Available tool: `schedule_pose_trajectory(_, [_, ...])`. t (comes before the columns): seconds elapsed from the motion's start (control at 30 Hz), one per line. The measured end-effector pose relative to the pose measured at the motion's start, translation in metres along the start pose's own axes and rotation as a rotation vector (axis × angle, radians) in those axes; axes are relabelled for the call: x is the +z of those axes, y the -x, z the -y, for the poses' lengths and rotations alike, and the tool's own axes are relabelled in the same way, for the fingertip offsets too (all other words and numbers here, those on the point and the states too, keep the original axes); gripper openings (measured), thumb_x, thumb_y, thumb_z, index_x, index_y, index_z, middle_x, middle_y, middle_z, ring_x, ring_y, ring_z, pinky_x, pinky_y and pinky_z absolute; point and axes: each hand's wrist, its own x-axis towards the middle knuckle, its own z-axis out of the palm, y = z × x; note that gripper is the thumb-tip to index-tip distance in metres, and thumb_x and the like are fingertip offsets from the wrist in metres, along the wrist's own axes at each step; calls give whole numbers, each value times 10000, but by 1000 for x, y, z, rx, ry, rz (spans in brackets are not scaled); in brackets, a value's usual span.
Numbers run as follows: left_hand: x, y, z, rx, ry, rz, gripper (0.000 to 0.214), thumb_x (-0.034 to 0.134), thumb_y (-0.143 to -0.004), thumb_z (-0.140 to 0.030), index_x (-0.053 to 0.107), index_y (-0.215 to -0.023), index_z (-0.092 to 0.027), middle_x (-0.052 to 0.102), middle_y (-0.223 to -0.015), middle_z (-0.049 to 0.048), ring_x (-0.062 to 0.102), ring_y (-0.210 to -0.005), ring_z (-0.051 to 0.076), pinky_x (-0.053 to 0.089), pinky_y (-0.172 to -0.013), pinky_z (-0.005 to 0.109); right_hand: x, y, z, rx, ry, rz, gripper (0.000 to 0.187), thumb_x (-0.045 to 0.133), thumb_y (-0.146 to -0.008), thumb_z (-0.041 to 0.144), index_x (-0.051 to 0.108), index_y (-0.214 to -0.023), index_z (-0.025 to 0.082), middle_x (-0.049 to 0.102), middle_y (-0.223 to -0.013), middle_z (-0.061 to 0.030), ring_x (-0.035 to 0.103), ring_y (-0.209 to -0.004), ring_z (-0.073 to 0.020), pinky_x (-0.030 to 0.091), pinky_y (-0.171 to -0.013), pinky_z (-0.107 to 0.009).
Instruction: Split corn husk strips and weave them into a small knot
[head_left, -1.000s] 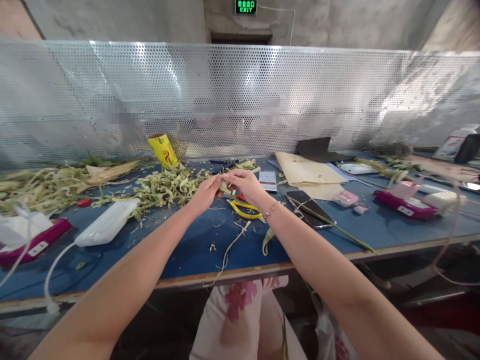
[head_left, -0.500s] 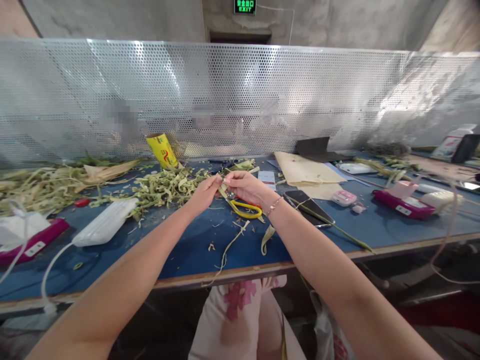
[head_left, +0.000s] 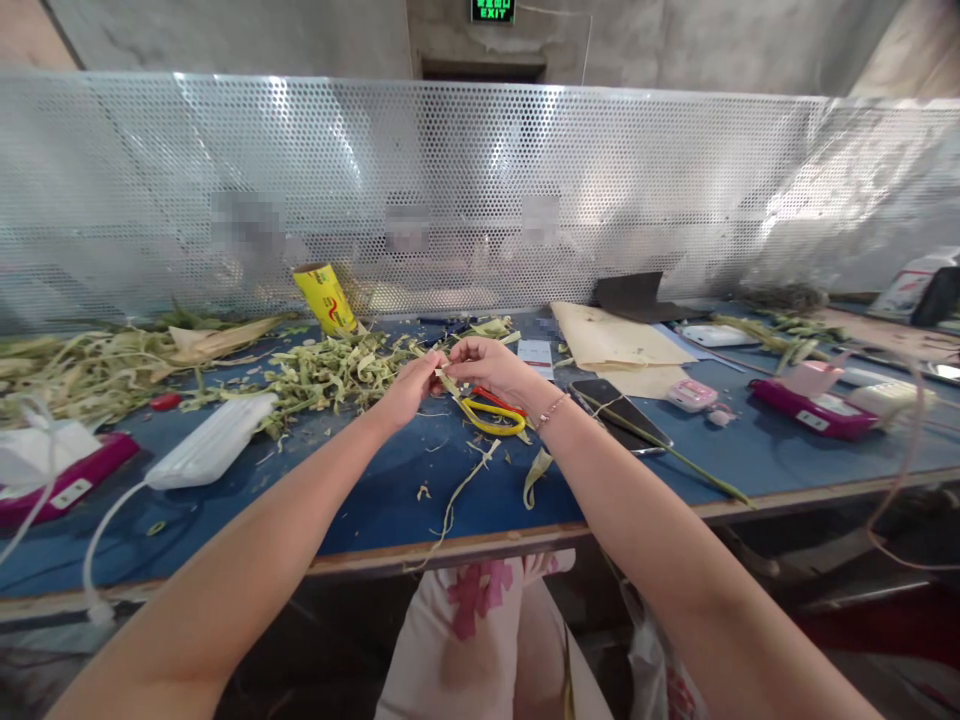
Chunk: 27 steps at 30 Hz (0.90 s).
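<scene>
My left hand [head_left: 411,385] and my right hand [head_left: 491,366] meet over the middle of the blue table [head_left: 375,500], fingers pinched together. Between them they grip a narrow pale green leaf strip [head_left: 448,382]. Just below the right hand lie yellow-handled scissors [head_left: 491,415] flat on the table. A heap of cut green leaf scraps [head_left: 330,370] lies right behind the left hand. A bracelet sits on my right wrist.
A yellow roll [head_left: 325,298] stands by the perforated metal screen [head_left: 480,190]. A white packet [head_left: 214,445] and a pink device [head_left: 64,480] lie at the left. A black phone [head_left: 615,410], brown envelope [head_left: 607,345] and another pink device [head_left: 810,410] lie at the right.
Both hands stayed together on the strip, shifting only slightly; the right hand's fingers worked along it. The scissors show more below the right hand.
</scene>
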Motion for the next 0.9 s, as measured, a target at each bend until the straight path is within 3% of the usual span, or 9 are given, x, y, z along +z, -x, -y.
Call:
schedule_pose_trajectory(0.3, [-11, -3, 7, -4, -208, -70, 424, 327, -818, -532, 455, -629, -174, 399, -556, -12, 382, -526, 107, 322, -508, 246, 3, -1, -3, -46, 219, -55, 257, 676, -588, 322, 475, -657, 178, 483, -611, 51, 448, -534, -63, 377, -530, -227])
schedule_pose_trajectory(0.57, [-5, 4, -13, 3, -359, -140, 420, 327, -832, -496, 428, -580, -175, 344, -510, -24, 317, -487, 99, 265, -493, 252, 6, 0, -2, -100, 283, -12, 255, 652, -619, 329, 462, -705, 183, 471, -670, 42, 456, -574, -69, 403, -538, -223])
schedule_pose_trajectory(0.73, [-6, 5, -13, 18, -336, -142, 418, 330, -826, -520, 436, -609, -179, 347, -532, -24, 315, -503, 102, 251, -499, 250, 8, -1, -2, -92, 327, -38, 249, 637, -632, 320, 451, -729, 185, 479, -659, 40, 469, -587, -81, 419, -539, -229])
schedule_pose_trajectory(0.9, [-6, 5, -13, 99, -282, -130, 407, 351, -811, -550, 482, -684, -186, 370, -584, -23, 330, -516, 100, 272, -504, 246, 8, -4, -7, -185, 398, -41, 208, 619, -637, 301, 455, -672, 178, 464, -661, 33, 450, -585, -78, 407, -537, -230])
